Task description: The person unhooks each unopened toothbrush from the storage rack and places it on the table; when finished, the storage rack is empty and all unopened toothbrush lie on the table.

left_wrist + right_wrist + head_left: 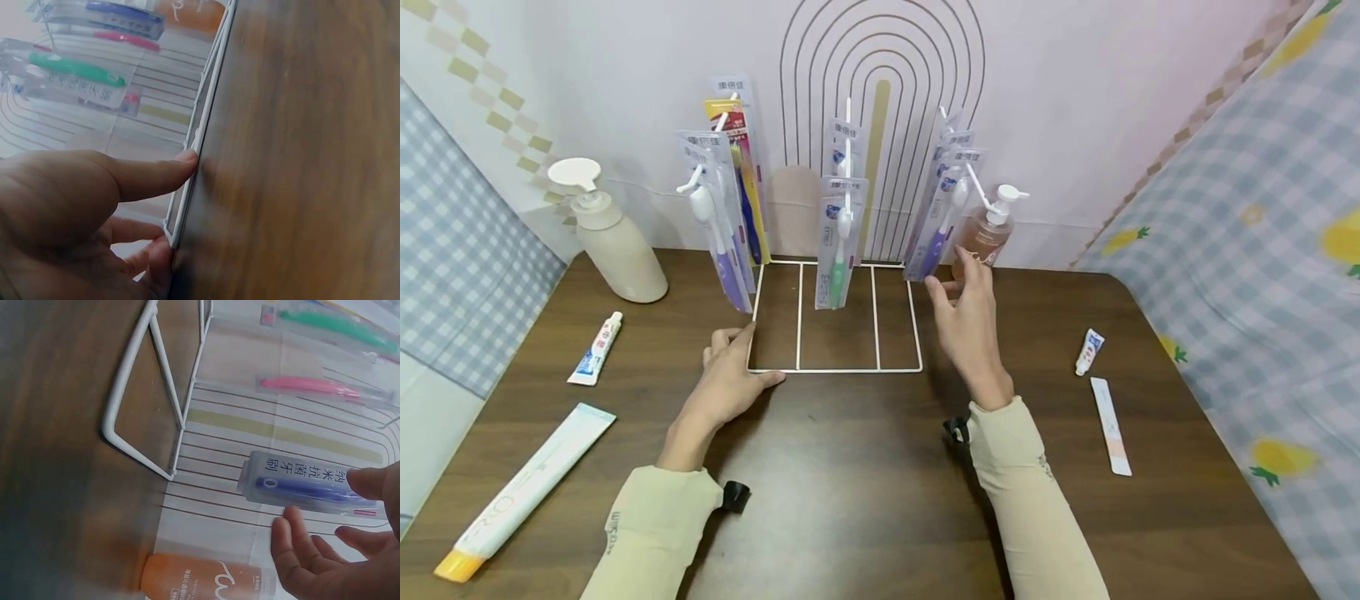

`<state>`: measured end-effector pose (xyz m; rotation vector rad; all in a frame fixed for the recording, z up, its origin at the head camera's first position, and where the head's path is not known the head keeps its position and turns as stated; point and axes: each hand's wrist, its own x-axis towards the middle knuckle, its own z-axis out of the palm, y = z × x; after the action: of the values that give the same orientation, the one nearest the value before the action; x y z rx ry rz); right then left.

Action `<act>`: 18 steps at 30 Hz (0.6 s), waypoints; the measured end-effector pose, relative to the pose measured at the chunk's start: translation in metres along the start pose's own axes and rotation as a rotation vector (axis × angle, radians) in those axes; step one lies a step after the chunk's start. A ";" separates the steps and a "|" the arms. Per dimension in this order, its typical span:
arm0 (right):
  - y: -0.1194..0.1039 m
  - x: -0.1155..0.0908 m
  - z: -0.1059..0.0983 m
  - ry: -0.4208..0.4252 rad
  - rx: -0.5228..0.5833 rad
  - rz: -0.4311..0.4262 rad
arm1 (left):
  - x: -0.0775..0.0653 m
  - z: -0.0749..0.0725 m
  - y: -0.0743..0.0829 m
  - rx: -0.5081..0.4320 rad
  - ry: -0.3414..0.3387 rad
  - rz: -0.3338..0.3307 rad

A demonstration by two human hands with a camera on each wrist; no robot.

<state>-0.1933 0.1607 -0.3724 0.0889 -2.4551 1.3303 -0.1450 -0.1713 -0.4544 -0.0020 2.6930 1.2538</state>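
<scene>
One toothbrush pack (946, 221) hangs upright, handle (936, 252) down; left grip (730, 382) holding rack (835, 372), right grip (967, 321) wide.

"How is the left hand (730, 379) set?"
"Thumb (150, 178) stretched nearly straight on one side of the grip, fingers (131, 230) bent on the other."
"And the right hand (970, 329)?"
"Reaching farther out than the left, right thumb (372, 483) and right fingers (287, 550) parted, the fingers slightly bent, a gap between."
"The arms?"
"Left forearm (651, 521) and right forearm (1033, 500), both sleeved, slant back behind their grips, well apart."
</scene>
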 end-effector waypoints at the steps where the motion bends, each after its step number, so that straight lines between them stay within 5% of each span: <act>1: -0.001 0.003 -0.001 0.022 -0.007 -0.004 | 0.000 0.000 0.000 -0.004 -0.002 0.002; 9: -0.008 0.022 -0.003 0.155 0.060 -0.013 | 0.000 -0.002 0.003 -0.029 -0.002 0.013; 18: -0.015 0.031 -0.002 0.184 0.205 -0.037 | -0.005 -0.004 0.008 -0.024 0.002 0.002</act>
<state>-0.2186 0.1572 -0.3492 0.0582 -2.1517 1.4994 -0.1413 -0.1700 -0.4452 -0.0040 2.6805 1.2867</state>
